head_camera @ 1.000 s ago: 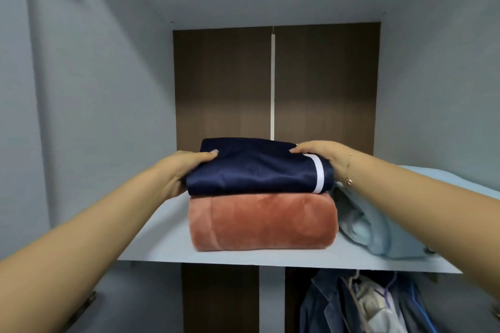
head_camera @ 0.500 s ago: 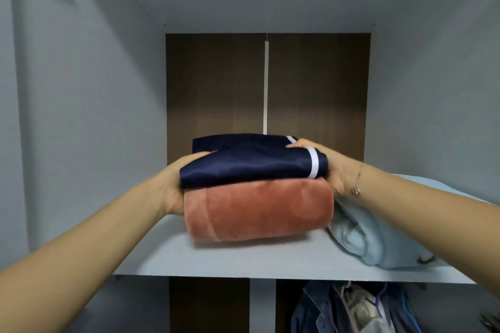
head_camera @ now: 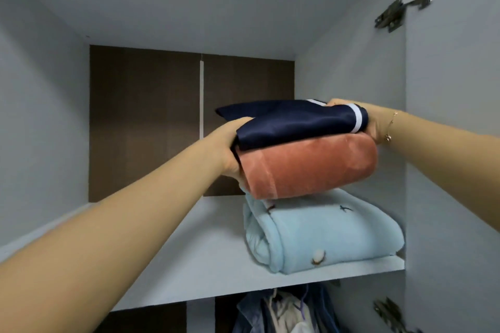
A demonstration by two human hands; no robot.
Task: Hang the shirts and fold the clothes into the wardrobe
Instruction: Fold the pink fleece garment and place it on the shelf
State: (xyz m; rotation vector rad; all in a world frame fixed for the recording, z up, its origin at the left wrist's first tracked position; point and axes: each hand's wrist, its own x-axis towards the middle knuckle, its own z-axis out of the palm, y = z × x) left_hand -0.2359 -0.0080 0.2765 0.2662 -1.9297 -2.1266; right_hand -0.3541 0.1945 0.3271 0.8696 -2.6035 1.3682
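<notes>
A folded navy garment [head_camera: 295, 121] with a white stripe lies on a folded salmon-pink fleece [head_camera: 308, 165]. My left hand [head_camera: 230, 149] grips the left end of this two-piece stack and my right hand [head_camera: 370, 121] grips its right end. The stack is lifted off the shelf and sits over a folded light-blue fleece [head_camera: 322, 235] that lies on the right side of the white wardrobe shelf [head_camera: 205, 257]. Whether the pink fleece touches the blue one I cannot tell.
The wardrobe's right wall [head_camera: 351, 84] is close beside the stack, with door hinges [head_camera: 403, 3] on the open door. Below the shelf hang several garments [head_camera: 284, 311]. The brown back panel [head_camera: 146, 121] closes the rear.
The navy and pink stack went from resting at the shelf's middle to being lifted and carried right, over the light-blue fleece. Both hands moved with it; the view turned right.
</notes>
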